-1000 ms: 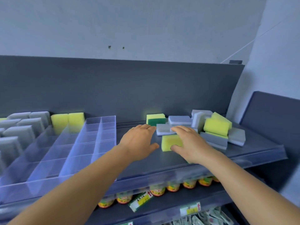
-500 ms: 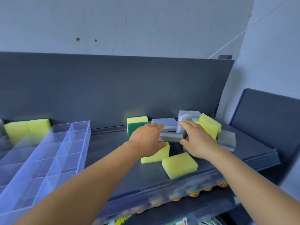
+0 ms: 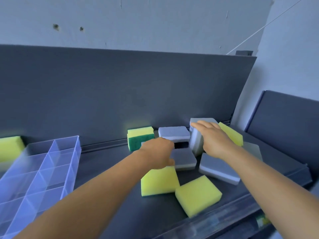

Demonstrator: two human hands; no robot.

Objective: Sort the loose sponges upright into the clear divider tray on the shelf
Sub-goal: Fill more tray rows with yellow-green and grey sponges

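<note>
Loose sponges lie in a heap on the dark shelf. My left hand grips the top edge of a yellow sponge that stands tilted on its edge. My right hand reaches over the pile, its straight fingers resting on an upright grey sponge at the back. Another yellow sponge lies flat near the front edge. Grey sponges lie between my hands. The clear divider tray sits at the left, and the compartments in view hold nothing.
A yellow-green sponge and a grey-white sponge stand against the dark back panel. A further yellow sponge leans at the right of the pile. One more yellow sponge shows at the far left behind the tray.
My left hand has tipped its yellow sponge further upright and pulled it nearer. My right hand has reached further back onto the upright grey sponge. The view has moved closer.
</note>
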